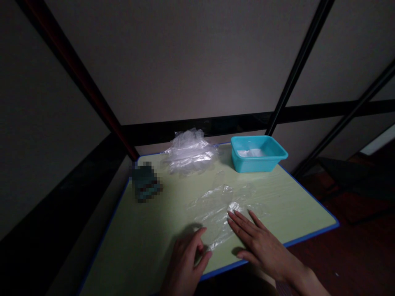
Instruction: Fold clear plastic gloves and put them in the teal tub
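Note:
A clear plastic glove (216,207) lies flat in the middle of the pale green table (145,234). My right hand (257,240) lies flat on the table with its fingers stretched out, fingertips on the glove's near right edge. My left hand (185,261) rests near the front edge with thumb and fingers apart, its thumb touching the glove's near corner. Neither hand grips anything.
A heap of clear plastic gloves (189,152) lies at the back of the table. A turquoise plastic tub (257,154) with something pale inside stands at the back right. A blurred dark object (145,181) sits at the left. Black frame bars rise behind the table.

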`<state>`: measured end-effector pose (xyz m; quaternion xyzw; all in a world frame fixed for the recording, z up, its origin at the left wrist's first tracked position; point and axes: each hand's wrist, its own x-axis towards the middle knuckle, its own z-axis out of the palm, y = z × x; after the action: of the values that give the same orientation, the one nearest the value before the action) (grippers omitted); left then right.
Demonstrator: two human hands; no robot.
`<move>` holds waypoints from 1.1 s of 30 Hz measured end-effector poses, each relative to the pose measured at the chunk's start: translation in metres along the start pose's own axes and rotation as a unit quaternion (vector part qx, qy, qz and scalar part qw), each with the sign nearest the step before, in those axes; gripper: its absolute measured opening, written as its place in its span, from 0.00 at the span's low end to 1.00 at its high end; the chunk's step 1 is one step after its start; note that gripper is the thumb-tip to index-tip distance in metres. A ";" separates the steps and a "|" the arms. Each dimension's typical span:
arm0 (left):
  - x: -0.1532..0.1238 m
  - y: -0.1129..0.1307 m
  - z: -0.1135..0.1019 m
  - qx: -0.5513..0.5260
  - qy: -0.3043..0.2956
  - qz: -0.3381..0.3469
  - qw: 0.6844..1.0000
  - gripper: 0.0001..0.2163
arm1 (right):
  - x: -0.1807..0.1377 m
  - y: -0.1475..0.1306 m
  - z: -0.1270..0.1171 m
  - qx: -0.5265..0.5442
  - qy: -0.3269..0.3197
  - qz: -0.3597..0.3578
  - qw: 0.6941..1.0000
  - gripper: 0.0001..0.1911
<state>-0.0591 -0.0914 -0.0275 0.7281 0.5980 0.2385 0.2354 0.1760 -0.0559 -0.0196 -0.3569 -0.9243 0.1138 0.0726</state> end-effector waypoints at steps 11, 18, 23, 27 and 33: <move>-0.004 0.003 -0.003 0.138 -0.046 0.088 0.985 0.25 | -0.001 -0.012 -0.009 -0.017 0.004 0.005 1.000 0.39; 0.002 0.011 0.011 0.216 -0.108 0.280 0.929 0.38 | 0.003 -0.018 0.000 -0.023 -0.021 -0.040 0.999 0.41; 0.003 0.009 0.011 0.241 -0.163 0.256 0.922 0.39 | -0.009 0.009 0.005 -0.060 0.021 0.020 0.998 0.40; 0.006 0.010 0.005 0.234 -0.197 0.242 0.921 0.40 | -0.022 0.021 0.006 -0.079 0.051 0.068 0.993 0.39; 0.010 0.005 -0.018 0.199 -0.221 0.277 0.914 0.38 | -0.025 0.011 -0.003 -0.050 0.052 0.092 0.993 0.37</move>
<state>-0.0645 -0.0810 -0.0097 0.9302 0.3406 0.0036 0.1367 0.2023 -0.0645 -0.0206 -0.4491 -0.8871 0.0548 0.0919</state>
